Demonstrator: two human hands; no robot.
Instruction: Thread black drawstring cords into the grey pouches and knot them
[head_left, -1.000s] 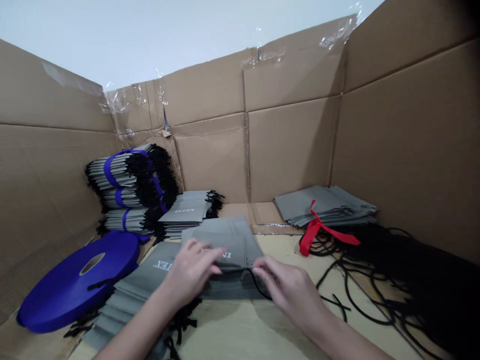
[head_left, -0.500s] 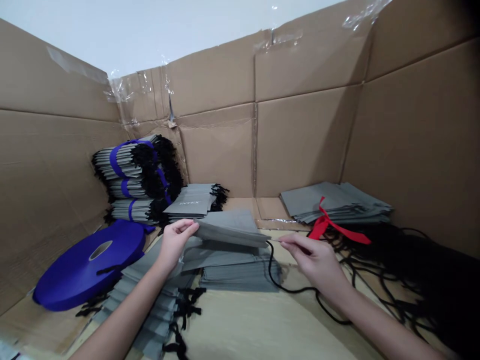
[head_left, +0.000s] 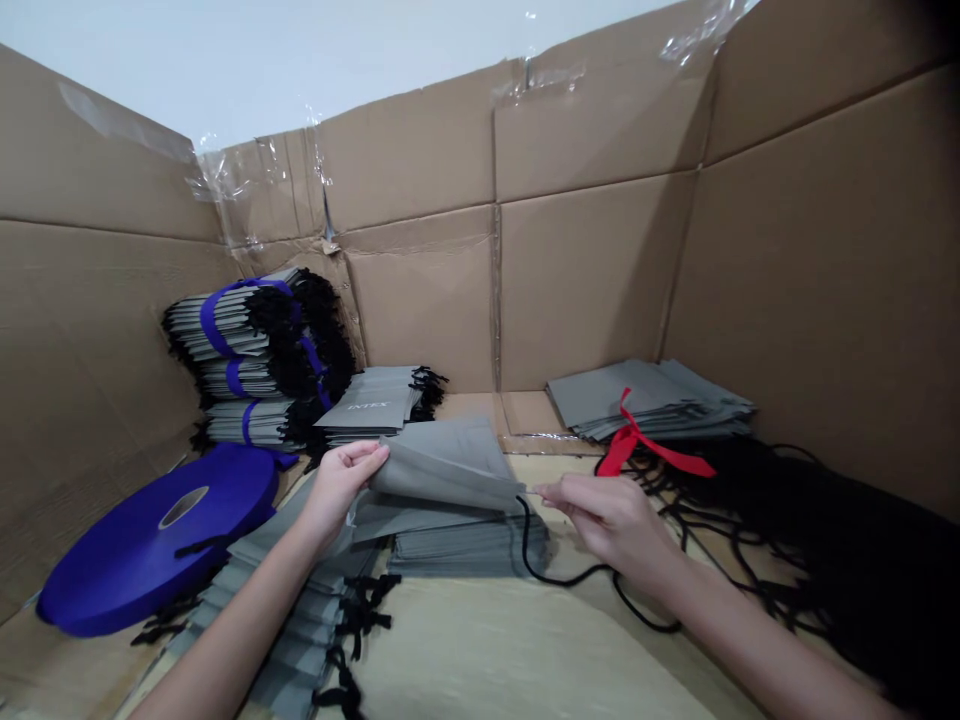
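Left hand [head_left: 341, 490] pinching grey pouch [head_left: 442, 478] at nine o'clock edge; right hand [head_left: 607, 520] gripping thin implement [head_left: 531, 490] at three o'clock corner; black cord [head_left: 562, 583] trailing there; blue ribbon roll [head_left: 112, 570] toward eight o'clock.

Pale counter [head_left: 540, 640] holding gray pouches in stacks [head_left: 465, 548], a flat blue roll [head_left: 161, 540] at left, and tangled black cords [head_left: 832, 560] at right.

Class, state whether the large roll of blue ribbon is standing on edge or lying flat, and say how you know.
Lying flat: the large roll of blue ribbon shows its broad face and centre hole facing upward.
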